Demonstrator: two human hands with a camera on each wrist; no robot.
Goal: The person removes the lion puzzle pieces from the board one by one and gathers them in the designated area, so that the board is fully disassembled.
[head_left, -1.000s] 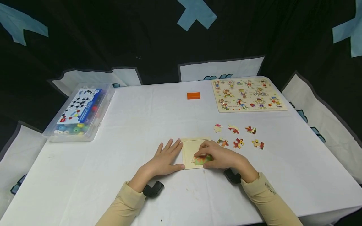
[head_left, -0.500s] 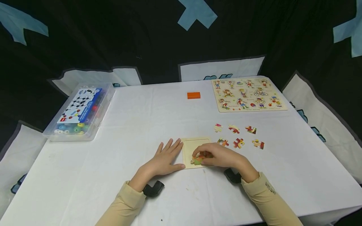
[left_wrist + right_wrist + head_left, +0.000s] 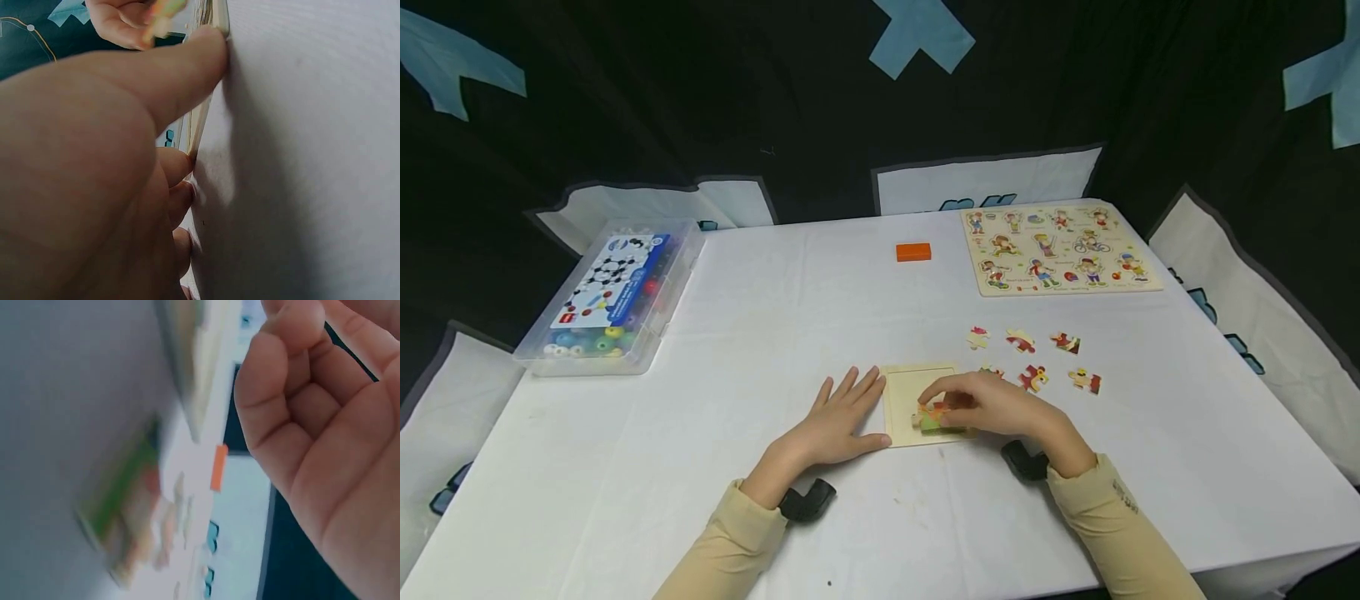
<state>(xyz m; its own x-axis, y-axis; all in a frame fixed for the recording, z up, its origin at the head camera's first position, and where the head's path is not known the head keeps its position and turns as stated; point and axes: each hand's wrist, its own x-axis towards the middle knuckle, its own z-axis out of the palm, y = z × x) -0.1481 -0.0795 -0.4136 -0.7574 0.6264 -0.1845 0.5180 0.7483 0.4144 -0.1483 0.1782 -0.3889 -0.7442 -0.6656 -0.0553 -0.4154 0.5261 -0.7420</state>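
My left hand [image 3: 835, 427] lies flat with fingers spread, its thumb and index fingertip at the left edge of a small wooden puzzle tray [image 3: 897, 393]. Over the lower part of the tray, my right hand [image 3: 1000, 406] pinches a green and orange jigsaw piece [image 3: 928, 419] between thumb and fingers. The left wrist view shows this jigsaw piece [image 3: 165, 14] tilted in the fingers. Under the right wrist, another jigsaw piece [image 3: 128, 500] with a green edge appears blurred beside the tray; from the head it is hidden by the hand.
Several loose jigsaw pieces, one a red and yellow piece [image 3: 1033, 379], lie right of the tray. Behind them is a wooden picture board [image 3: 1067, 250]. An orange block [image 3: 913, 252] sits at the back, and a clear plastic box [image 3: 651, 333] of beads stands at left.
The right hand has tilted the jigsaw piece up off the tray's lower part and shifted slightly right, now covering part of a loose piece. The left hand has stayed still.
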